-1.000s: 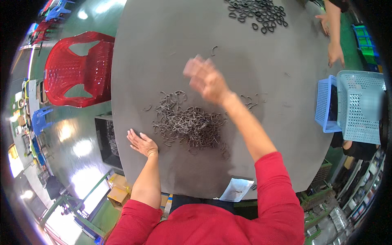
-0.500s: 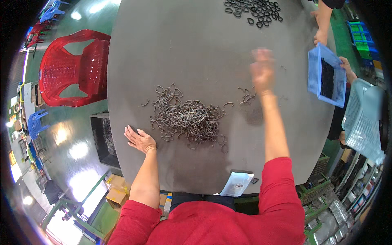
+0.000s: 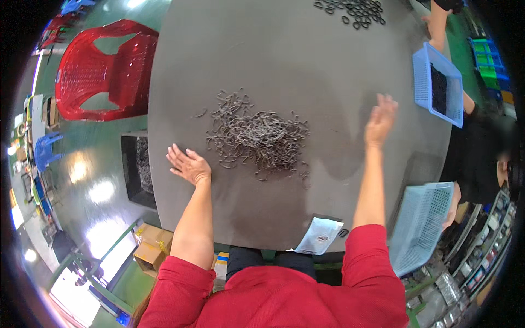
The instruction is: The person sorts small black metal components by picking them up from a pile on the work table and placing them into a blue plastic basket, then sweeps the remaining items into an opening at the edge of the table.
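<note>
A heap of small dark, bent hook-like pieces [image 3: 268,136] lies on the middle of the grey table [image 3: 257,60]. Just left of its lower edge, my left hand [image 3: 190,165] rests on the tabletop with its fingers apart, holding nothing. My right hand [image 3: 380,121] is out to the right of the heap, fingers stretched out and slightly blurred. I see nothing in it; whether it touches the table I cannot tell. One loose piece [image 3: 202,113] lies by the heap's upper left.
Black rings [image 3: 358,12] lie at the far edge. At the right, a person holds a blue basket [image 3: 424,82] with dark contents; a pale teal basket [image 3: 418,229] sits at the near right edge. A printed pouch [image 3: 319,235] lies close to me. A red chair [image 3: 104,71] stands left.
My right hand has moved rightward, and the few loose pieces beside it no longer lie there. The teal basket has come down to the table's right edge. My left hand stays put.
</note>
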The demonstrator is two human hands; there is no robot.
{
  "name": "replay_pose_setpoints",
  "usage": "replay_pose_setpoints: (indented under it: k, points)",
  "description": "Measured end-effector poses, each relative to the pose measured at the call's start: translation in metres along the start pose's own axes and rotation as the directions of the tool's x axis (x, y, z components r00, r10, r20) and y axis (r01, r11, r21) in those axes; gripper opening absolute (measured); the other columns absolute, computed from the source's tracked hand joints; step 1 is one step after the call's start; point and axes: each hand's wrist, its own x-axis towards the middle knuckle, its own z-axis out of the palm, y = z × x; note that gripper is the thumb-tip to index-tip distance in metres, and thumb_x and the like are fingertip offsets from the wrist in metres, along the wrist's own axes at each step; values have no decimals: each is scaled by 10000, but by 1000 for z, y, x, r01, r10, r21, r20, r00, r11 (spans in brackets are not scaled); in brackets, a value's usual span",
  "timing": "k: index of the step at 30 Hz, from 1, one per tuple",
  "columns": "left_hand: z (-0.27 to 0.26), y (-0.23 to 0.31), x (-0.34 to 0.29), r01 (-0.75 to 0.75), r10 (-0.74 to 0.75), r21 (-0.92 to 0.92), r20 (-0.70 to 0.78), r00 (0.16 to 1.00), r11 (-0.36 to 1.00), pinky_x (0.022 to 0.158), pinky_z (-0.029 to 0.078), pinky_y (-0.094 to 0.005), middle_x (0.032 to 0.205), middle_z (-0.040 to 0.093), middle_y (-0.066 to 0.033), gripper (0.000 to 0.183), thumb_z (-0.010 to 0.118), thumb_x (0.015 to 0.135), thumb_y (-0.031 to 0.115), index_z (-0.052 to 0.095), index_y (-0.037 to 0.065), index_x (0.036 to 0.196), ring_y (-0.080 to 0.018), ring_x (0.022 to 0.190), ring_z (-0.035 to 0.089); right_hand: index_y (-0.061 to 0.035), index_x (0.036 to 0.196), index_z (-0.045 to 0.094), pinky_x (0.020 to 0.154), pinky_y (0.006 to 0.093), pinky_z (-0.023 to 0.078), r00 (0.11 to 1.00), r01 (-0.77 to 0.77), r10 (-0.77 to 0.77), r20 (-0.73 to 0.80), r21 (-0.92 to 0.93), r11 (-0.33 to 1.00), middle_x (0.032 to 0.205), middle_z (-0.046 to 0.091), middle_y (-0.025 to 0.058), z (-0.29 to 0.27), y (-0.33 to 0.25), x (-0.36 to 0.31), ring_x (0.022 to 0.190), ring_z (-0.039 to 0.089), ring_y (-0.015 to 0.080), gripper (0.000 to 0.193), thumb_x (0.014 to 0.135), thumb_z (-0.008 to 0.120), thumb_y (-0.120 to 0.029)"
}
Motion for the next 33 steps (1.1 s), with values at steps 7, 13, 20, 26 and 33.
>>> replay_pose_setpoints:
  k: [7,13,20,26,33]
  points:
    - [10,1,15,-94,98,-186,12,995,978,1079,128,-550,1486,216,-63,506,327,951,285,225,123,1420,-264,1376,184,-190,1375,370,1111,465,158,987,38,-30,160,-51,998,1444,328,49,30,-33,-65,1360,242,243,458,959,362,-380]
    - [8,89,109,-711,815,-524,-51,577,470,1104,111,-471,1424,352,-64,463,329,958,337,324,146,1380,-227,1367,221,-135,1368,381,1110,444,156,977,7,-65,201,278,961,1409,390,47,59,-168,-121,1346,280,228,542,953,310,-476]
    - [-3,117,70,-706,977,-678,-100,-190,-207,1140,73,-418,1436,340,-34,472,282,962,336,346,127,1380,-196,1373,195,-95,1315,455,1098,437,195,984,50,-100,150,304,951,1358,452,79,88,-246,-153,1300,364,234,505,942,384,-428]
    - [-14,-16,110,-673,988,-730,-24,-151,-121,1129,129,-431,1408,380,-65,437,344,953,275,383,94,1349,-228,1355,256,-108,1345,412,1101,432,205,948,127,-216,235,343,931,1375,422,84,96,-339,-231,1309,344,251,524,925,428,-421]
    - [-53,-136,131,-756,984,-644,-27,174,116,1117,157,-454,1349,457,-69,461,485,842,92,457,127,1301,-253,1339,298,-152,1322,446,1109,497,64,986,76,-127,112,380,922,1425,353,87,43,-327,-243,1371,212,266,450,908,495,-321]
